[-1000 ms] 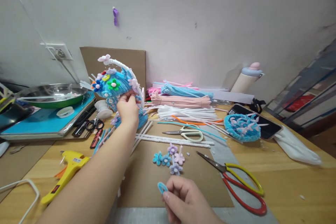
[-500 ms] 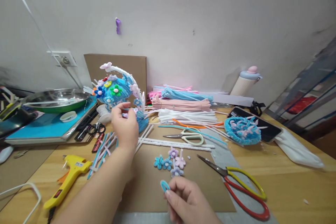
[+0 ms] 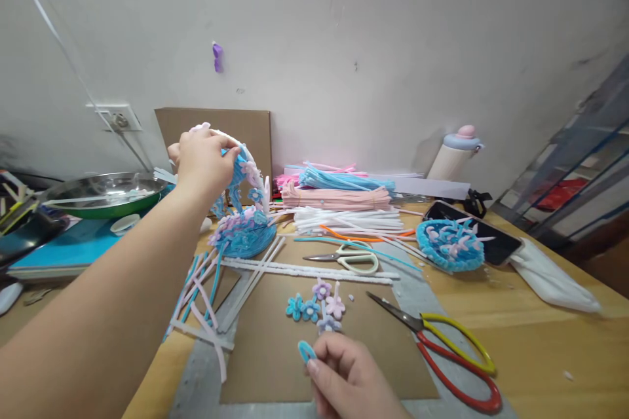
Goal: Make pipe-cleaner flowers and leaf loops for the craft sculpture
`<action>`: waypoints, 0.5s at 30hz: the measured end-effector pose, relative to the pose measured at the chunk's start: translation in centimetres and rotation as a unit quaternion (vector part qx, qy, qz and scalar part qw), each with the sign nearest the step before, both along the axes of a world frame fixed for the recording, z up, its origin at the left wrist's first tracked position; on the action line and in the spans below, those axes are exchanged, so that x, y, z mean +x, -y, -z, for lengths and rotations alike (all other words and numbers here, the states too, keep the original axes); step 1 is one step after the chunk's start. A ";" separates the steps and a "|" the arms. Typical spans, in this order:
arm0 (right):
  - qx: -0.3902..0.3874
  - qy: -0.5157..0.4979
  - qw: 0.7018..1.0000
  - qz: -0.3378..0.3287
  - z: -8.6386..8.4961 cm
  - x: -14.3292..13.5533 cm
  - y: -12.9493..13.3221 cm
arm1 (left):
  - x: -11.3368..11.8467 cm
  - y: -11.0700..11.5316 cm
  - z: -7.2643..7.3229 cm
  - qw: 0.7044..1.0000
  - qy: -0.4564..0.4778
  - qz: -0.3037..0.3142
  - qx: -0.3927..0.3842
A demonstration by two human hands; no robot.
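Observation:
My left hand [image 3: 204, 160] is raised at the back left, its fingers curled over the blue top of a pipe-cleaner flower ornament [image 3: 246, 232]. This ornament has a white arch, small pink and blue flowers and a round blue base; the hand hides much of its top. Low in the middle, my right hand [image 3: 351, 373] pinches a small light-blue pipe-cleaner loop [image 3: 305, 351] between thumb and fingers. Just beyond it, several small pipe-cleaner flowers [image 3: 322, 308], blue, lilac and pink, lie on a brown cardboard sheet [image 3: 275, 366].
Red-and-yellow-handled scissors [image 3: 442, 340] lie right of the cardboard, cream-handled scissors [image 3: 361, 258] behind the flowers. Bundles of pipe cleaners [image 3: 339, 196] are stacked by the wall. A blue round piece [image 3: 449, 245] sits beside a phone [image 3: 501, 242]. A metal pan [image 3: 98, 209] stands left.
My left hand has moved up and left from in front of the ornament onto its top. The right hand keeps the loop in nearly the same place. The view has shifted slightly.

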State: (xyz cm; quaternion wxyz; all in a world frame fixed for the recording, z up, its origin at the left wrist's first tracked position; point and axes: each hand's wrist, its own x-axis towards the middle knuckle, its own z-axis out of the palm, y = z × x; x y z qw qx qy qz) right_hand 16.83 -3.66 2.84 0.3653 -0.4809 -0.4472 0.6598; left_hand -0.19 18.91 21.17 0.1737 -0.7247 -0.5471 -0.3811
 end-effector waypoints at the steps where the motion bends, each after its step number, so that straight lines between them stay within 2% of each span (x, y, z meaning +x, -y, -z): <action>1: -0.001 0.000 1.000 0.000 0.1 0.0 0.0 | 0.1 0.1 0.0 1.000 0.002 -0.002 -0.003; 9: 0.007 -0.003 1.000 0.013 0.5 -0.2 0.2 | 0.4 0.2 -0.2 0.997 0.059 -0.023 -0.035; 15: 0.004 -0.017 1.000 0.015 0.0 0.0 0.2 | 0.2 0.5 -0.1 0.994 0.099 0.012 -0.033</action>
